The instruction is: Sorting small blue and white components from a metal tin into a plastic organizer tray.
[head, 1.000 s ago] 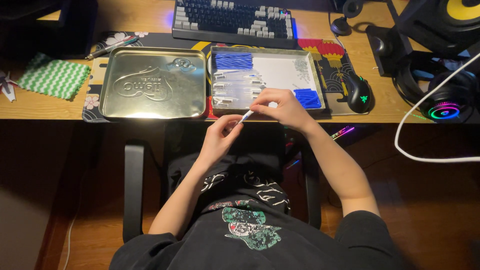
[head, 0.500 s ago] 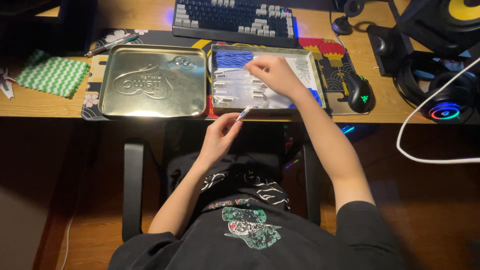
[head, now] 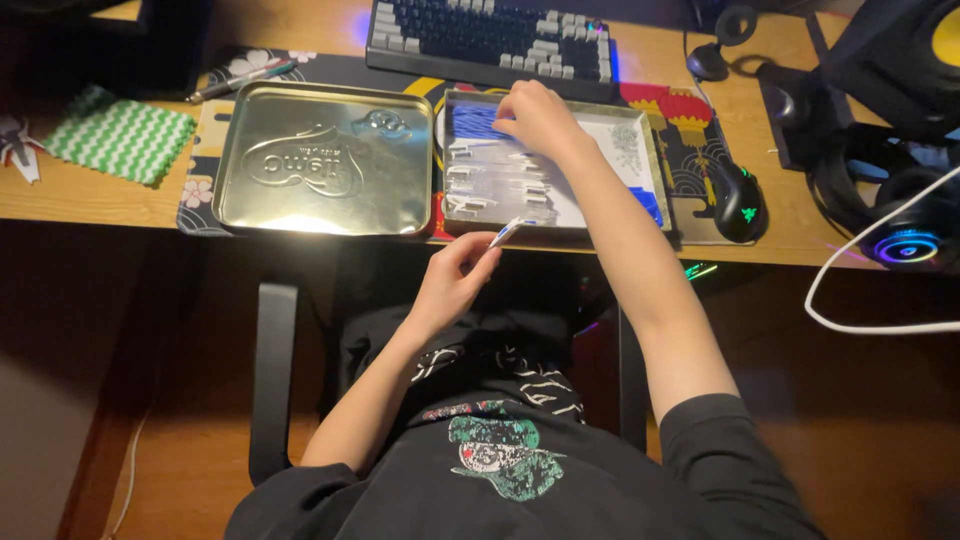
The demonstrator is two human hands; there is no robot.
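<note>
1. I see the left hand (head: 452,285) pinching a small white-and-blue strip (head: 506,233) between thumb and fingertips; the strip pokes up and to the right, just below the front edge of the desk (head: 100,200), over the person's lap.
2. The right hand (head: 538,112) reaches into the back left corner of the open tin tray (head: 655,170), fingers curled down onto a bundle of blue strips (head: 472,122). I cannot tell whether it has actually clamped one or only touches them.
3. Inside the tray, rows of pale strips (head: 495,180) fill the left half, another small blue bunch (head: 648,205) lies at the front right corner, and a greyish patch (head: 628,145) sits near the back right.
4. The tray stands near the desk's front edge, right of centre. Just beside it on the left lies the tin lid (head: 325,160), embossed side up.
5. Behind both, at the back edge, sits a dark keyboard (head: 490,35).
6. A black mouse (head: 738,200) rests just right of the tray; headphones with a glowing ring (head: 900,235) lie at the far right.
7. Toward the left end lie a green-and-white zigzag cloth (head: 120,135) and a pen (head: 240,80).
</note>
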